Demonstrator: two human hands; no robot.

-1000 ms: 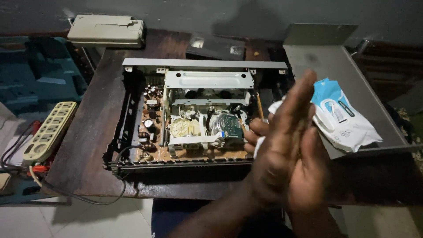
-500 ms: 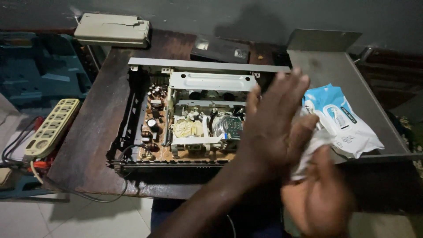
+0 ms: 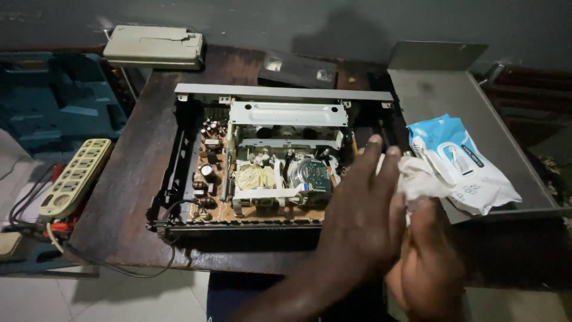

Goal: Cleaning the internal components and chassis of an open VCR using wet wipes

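A white wipe [image 3: 417,177] is pressed between my two hands at the front right of the table. My left hand [image 3: 363,217] lies flat over it, fingers stretched toward the machine. My right hand [image 3: 430,265] is underneath and nearer me, its fingers curled up onto the wipe. Just beyond the hands lies a blue and white pack of wipes [image 3: 462,164] on a grey metal cover [image 3: 444,98]. To the left of my hands stands an opened video recorder [image 3: 271,161], its circuit board, drum and metal bracket exposed.
The recorder rests on a dark wooden table [image 3: 134,191]. A beige power strip [image 3: 74,179] with cables lies on the left by a blue case [image 3: 56,104]. A beige box [image 3: 154,45] and a dark cassette [image 3: 298,70] lie at the back.
My hands have slid against each other with the wipe between them. The left hand went from upright to flat and low, and the right hand dropped toward me.
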